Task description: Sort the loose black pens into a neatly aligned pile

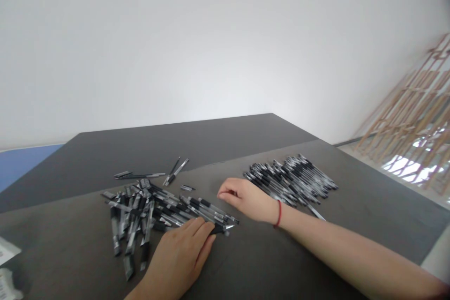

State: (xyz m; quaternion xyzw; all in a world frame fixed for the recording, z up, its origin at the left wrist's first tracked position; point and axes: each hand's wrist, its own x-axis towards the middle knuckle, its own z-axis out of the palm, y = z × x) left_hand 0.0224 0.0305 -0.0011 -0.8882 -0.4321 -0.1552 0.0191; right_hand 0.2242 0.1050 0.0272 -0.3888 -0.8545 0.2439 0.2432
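My left hand lies at the near right edge of a loose heap of pens. Its thumb and fingers are closed on a pen with a black grip, whose clear end sticks out to the right. My right hand, with a red cord on the wrist, hovers between the two groups of pens. Its fingers are curled in towards the thumb, and no pen shows in them. Just right of it lies a neater group of clear and black pens, mostly side by side.
A few stray pens and a short pen part lie behind the heap on the dark table. White packaging sits at the left edge. A wooden rack leans by the wall at the right.
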